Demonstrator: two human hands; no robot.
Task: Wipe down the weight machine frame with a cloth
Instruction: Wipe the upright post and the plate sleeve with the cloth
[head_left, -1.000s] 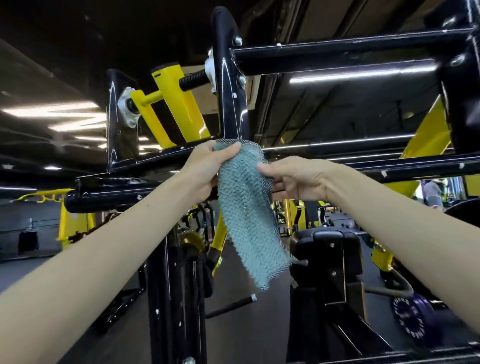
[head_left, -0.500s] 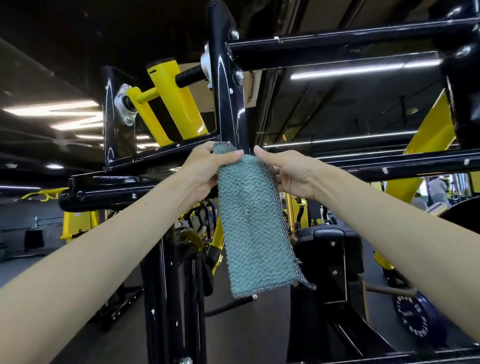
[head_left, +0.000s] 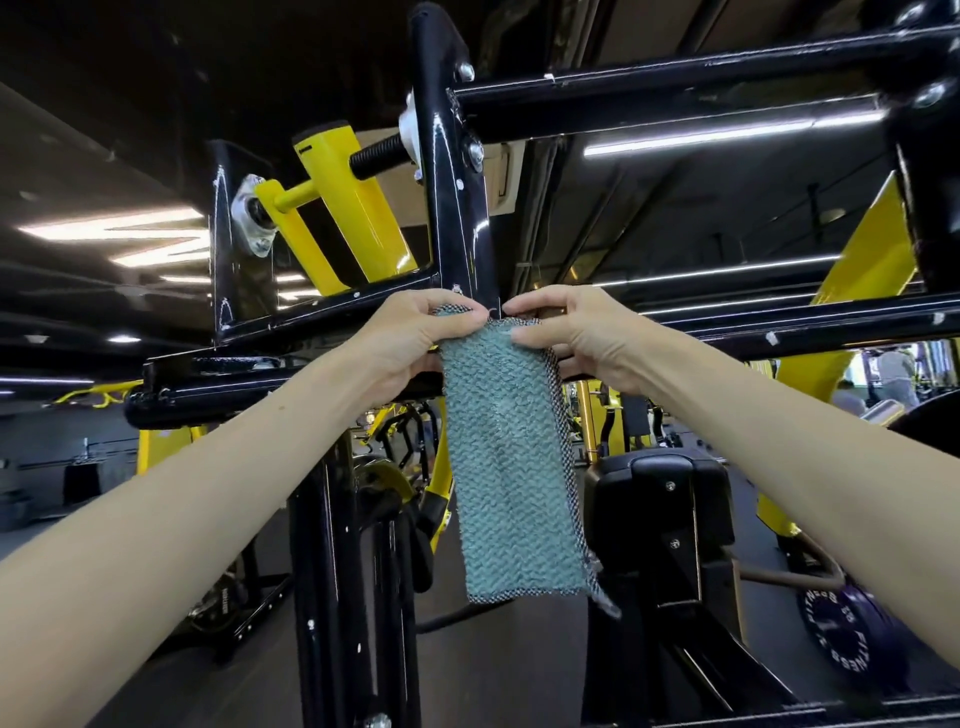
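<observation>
Both arms are up, and the left hand (head_left: 415, 332) pinches the top left corner of the teal cloth (head_left: 511, 467) between thumb and fingers, while the right hand (head_left: 576, 338) grips the top right corner the same way. The cloth hangs straight down between them, long and narrow, its darker mesh edging showing along the right side and the bottom hem. Its top edge sits right at the base of the black upright post of the weight machine frame (head_left: 457, 208), where that post meets the crossbars; whether fabric touches metal there, I cannot tell. A yellow lever arm (head_left: 358, 208) angles up behind the post on the left. Low right, a purple weight plate (head_left: 841, 639) rests near the floor.
</observation>
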